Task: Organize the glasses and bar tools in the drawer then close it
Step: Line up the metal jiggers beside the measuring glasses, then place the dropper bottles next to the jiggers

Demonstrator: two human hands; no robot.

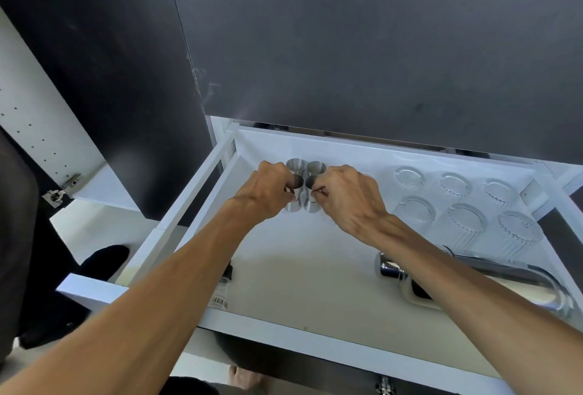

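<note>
While both hands [268, 192] pinch steel cups [304, 185] (drawer [176, 221] open).

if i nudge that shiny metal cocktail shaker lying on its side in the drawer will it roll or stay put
The shiny metal cocktail shaker lies on its side on the white drawer floor, so its round body would probably roll. The polished surface looks slippery. The metal tongs lying against it might slow it a little.

Unreadable barcode label [219, 301] on bottle [224, 284]
</note>
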